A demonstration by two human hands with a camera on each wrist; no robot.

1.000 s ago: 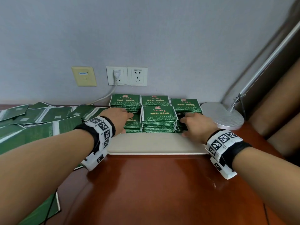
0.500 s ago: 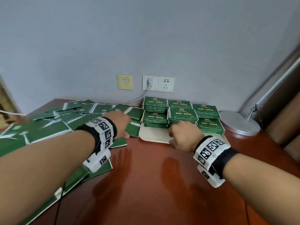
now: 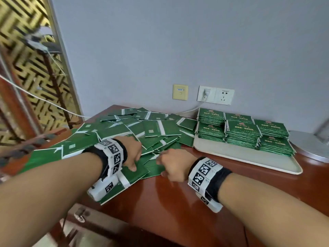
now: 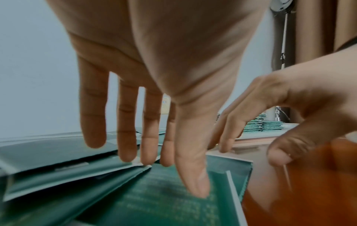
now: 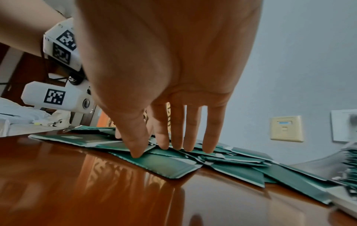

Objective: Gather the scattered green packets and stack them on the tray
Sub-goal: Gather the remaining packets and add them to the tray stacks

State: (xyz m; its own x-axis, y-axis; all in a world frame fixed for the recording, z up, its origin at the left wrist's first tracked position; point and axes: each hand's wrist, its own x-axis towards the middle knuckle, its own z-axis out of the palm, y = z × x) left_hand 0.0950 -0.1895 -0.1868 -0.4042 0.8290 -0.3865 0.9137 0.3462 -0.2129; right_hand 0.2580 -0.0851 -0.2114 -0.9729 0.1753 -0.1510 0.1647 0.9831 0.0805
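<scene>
Several green packets (image 3: 135, 132) lie scattered in an overlapping heap on the left half of the wooden table. Neat stacks of packets (image 3: 243, 131) fill the back of the cream tray (image 3: 249, 157) at the right. My left hand (image 3: 132, 154) hovers over the near edge of the heap, fingers straight, thumb (image 4: 195, 180) touching a packet (image 4: 164, 198). My right hand (image 3: 170, 164) reaches in beside it, fingers (image 5: 181, 134) straight and pointing down, thumb tip on a near packet (image 5: 160, 165). Neither hand holds anything.
A lamp base (image 3: 309, 145) sits right of the tray against the wall. Wall sockets (image 3: 215, 95) with a white cable hang behind the tray. Bare polished table (image 3: 178, 211) lies in front of both hands; the table's left edge borders a patterned screen (image 3: 26, 68).
Both hands have left the tray's stacks and moved left to the scattered heap. The head view has swung left with them.
</scene>
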